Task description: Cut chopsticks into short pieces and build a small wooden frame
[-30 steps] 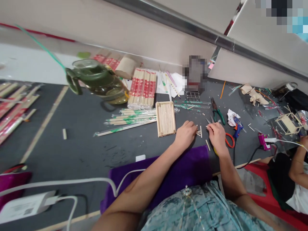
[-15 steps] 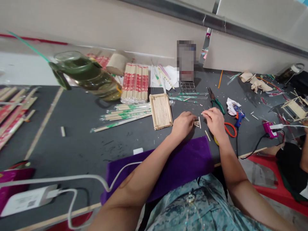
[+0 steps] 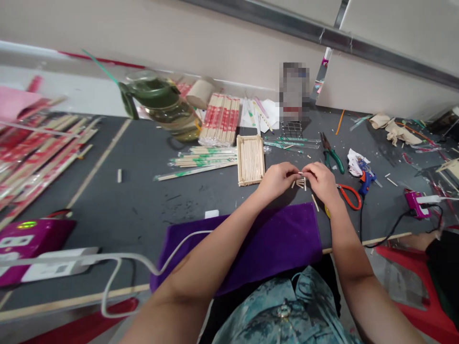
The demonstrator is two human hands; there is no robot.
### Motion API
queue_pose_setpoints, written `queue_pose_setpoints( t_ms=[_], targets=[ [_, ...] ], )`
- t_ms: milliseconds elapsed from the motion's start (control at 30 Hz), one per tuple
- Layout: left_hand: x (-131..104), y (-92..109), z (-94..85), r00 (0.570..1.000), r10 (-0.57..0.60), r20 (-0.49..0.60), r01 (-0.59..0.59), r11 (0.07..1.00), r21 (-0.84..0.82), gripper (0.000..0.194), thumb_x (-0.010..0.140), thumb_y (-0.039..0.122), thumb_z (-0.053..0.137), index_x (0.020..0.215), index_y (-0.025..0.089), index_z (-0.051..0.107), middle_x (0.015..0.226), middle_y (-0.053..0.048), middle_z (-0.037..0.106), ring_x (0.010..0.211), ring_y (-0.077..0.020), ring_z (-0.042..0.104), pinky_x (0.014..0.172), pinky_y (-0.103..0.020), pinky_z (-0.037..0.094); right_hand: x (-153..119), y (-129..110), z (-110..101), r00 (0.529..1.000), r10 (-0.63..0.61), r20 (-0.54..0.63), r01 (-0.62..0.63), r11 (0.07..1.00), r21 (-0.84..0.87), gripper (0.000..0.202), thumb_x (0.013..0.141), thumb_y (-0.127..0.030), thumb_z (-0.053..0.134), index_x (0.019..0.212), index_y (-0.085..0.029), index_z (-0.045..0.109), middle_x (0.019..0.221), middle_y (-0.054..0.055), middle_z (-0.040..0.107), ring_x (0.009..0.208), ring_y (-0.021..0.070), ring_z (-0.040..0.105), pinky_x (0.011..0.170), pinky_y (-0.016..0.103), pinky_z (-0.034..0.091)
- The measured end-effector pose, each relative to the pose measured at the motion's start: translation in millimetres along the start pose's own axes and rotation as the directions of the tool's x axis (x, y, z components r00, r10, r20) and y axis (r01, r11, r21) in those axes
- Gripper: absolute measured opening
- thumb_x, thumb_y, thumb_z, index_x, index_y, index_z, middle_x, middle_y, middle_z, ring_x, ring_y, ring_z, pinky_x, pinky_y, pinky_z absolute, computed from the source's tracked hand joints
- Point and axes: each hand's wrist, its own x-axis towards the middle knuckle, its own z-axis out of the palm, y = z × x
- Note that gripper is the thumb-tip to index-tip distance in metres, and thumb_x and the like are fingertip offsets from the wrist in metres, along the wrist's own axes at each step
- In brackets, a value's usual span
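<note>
My left hand [image 3: 280, 180] and my right hand [image 3: 320, 180] meet fingertip to fingertip over the dark table, both closed in a pinch. Between them is a small pale stick piece [image 3: 300, 173], held by both. Several short cut sticks [image 3: 300, 183] lie just below my fingers, and one more stick [image 3: 315, 202] lies nearer the purple cloth [image 3: 276, 239]. Left of my left hand rests a flat tray-like frame [image 3: 251, 160] made of pale sticks.
Pliers [image 3: 332, 153], orange-handled scissors [image 3: 350, 197] and a blue glue gun [image 3: 366, 180] lie right of my hands. Wrapped chopsticks [image 3: 219, 119] and a green-lidded jug [image 3: 161, 105] stand behind left. A white cable [image 3: 143, 262] crosses the front left.
My hands, apart before, have come together at the fingertips, with the left hand now pinching the small piece too. The whole view has shifted, so most table items appear farther right.
</note>
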Motion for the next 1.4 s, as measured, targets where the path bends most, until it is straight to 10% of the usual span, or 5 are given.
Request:
queue_pose_setpoints(
  t_ms=[233, 367, 800, 1100, 1400],
  targets=[
    [3, 5, -2.8, 0.987, -0.084, -0.136, 0.033, 0.94, -0.34, 0.011, 0.081, 0.024, 0.069, 0.072, 0.018, 0.074, 0.069, -0.002, 0.067, 0.066, -0.0135, 0.058, 0.063, -0.026, 0.042, 2, 4, 1, 0.979, 0.011, -0.202, 0.005, 0.997, 0.078, 0.017, 0.1, -0.025, 0.054, 0.094, -0.023, 0.069, 0.094, 0.006, 0.068, 0.096, 0.0212, 0.062, 0.088, 0.032, 0.046],
    [6, 5, -8.0, 0.908, -0.393, -0.148, 0.168, 0.661, -0.731, 0.014, 0.073, 0.03, 0.075, 0.071, 0.017, 0.072, 0.063, 0.0, 0.063, 0.05, -0.0083, 0.045, 0.047, -0.022, 0.033, 0, 10, 0, 0.909, 0.067, -0.411, -0.077, 0.997, -0.009, 0.017, 0.099, -0.028, 0.057, 0.092, -0.022, 0.071, 0.094, 0.008, 0.067, 0.095, 0.0232, 0.059, 0.089, 0.036, 0.046],
    [6, 9, -4.7, 0.827, -0.544, 0.14, 0.274, 0.172, -0.946, 0.017, 0.067, 0.024, 0.08, 0.077, 0.01, 0.077, 0.072, -0.006, 0.072, 0.051, -0.0062, 0.051, 0.042, -0.018, 0.037, 2, 18, 25, 0.985, -0.018, 0.174, 0.075, 0.942, -0.328, 0.012, 0.094, -0.025, 0.067, 0.09, -0.025, 0.079, 0.09, 0.007, 0.069, 0.09, 0.0244, 0.055, 0.079, 0.036, 0.041],
    [5, 5, -0.6, 0.829, -0.54, 0.144, 0.285, 0.187, -0.94, 0.021, 0.066, 0.025, 0.084, 0.08, 0.01, 0.077, 0.074, -0.006, 0.071, 0.051, -0.0062, 0.051, 0.043, -0.019, 0.039, 2, 9, 16, 0.98, -0.087, 0.18, 0.135, 0.952, -0.273, 0.018, 0.099, -0.021, 0.054, 0.089, -0.02, 0.068, 0.091, 0.008, 0.067, 0.09, 0.0243, 0.055, 0.081, 0.035, 0.043],
    [1, 14, 7.3, 0.916, -0.399, -0.05, 0.215, 0.592, -0.777, 0.013, 0.074, 0.028, 0.075, 0.072, 0.016, 0.076, 0.058, 0.001, 0.062, 0.046, -0.0076, 0.046, 0.045, -0.021, 0.035, -3, -8, -3, 0.967, -0.152, -0.204, 0.137, 0.987, -0.086, 0.029, 0.105, -0.026, 0.041, 0.104, -0.024, 0.07, 0.1, 0.009, 0.071, 0.097, 0.0232, 0.063, 0.09, 0.038, 0.047]
  ],
)
